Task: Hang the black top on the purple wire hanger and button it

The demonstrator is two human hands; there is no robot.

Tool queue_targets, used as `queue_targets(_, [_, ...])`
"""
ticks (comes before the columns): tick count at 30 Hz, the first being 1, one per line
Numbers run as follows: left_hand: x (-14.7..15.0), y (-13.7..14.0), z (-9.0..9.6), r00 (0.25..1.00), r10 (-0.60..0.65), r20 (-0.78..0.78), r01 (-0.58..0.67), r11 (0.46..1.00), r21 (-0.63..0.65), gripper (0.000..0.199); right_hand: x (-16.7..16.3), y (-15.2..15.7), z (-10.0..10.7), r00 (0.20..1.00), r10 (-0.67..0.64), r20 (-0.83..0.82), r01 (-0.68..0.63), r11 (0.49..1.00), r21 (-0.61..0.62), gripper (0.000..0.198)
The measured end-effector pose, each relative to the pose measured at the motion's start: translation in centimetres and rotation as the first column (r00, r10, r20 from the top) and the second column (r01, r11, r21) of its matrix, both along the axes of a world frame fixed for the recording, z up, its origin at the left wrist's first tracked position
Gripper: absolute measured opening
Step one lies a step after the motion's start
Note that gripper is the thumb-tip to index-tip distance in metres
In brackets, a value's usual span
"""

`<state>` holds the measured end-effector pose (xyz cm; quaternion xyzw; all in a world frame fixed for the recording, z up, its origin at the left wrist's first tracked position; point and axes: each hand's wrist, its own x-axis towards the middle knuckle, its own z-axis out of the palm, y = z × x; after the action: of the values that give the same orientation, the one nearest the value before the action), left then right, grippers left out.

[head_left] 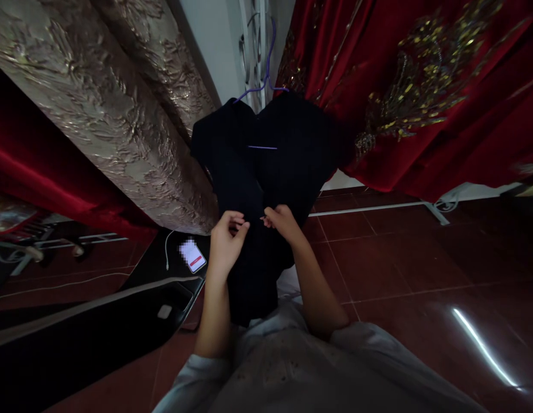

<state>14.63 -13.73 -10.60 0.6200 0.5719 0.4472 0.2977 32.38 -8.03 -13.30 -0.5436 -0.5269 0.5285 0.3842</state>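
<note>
A dark navy or black garment [287,143] hangs in front of me on a purple wire hanger [266,83], and its lower part trails down towards my lap. The hanger's bottom bar shows across the garment's open front. My left hand [227,241] is at the garment's left side, fingers curled and thumb apart from them, with nothing visible between. To the right, my right hand [281,221] is closed in a pinch at the middle of the garment. Something small shows at its fingertips, too dim to name; it may be part of the garment.
White metal rack poles [255,51] stand behind the hanger. Beige textured fabric [133,115] hangs left, and a red curtain with gold sequins [421,86] right. A lit phone [194,255] and a white cable [167,252] lie on a black surface [157,267]. Red tiles [387,264] cover the floor.
</note>
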Motion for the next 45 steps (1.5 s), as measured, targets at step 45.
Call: queue_targets(45, [4.1, 16.7, 14.0, 0.984, -0.002, -0.177, 0.133, 0.667, 0.733, 0.036, 0.9, 10.2, 12.7, 0.976, -0.219, 0.01, 0.177, 0.812, 0.556, 0.034])
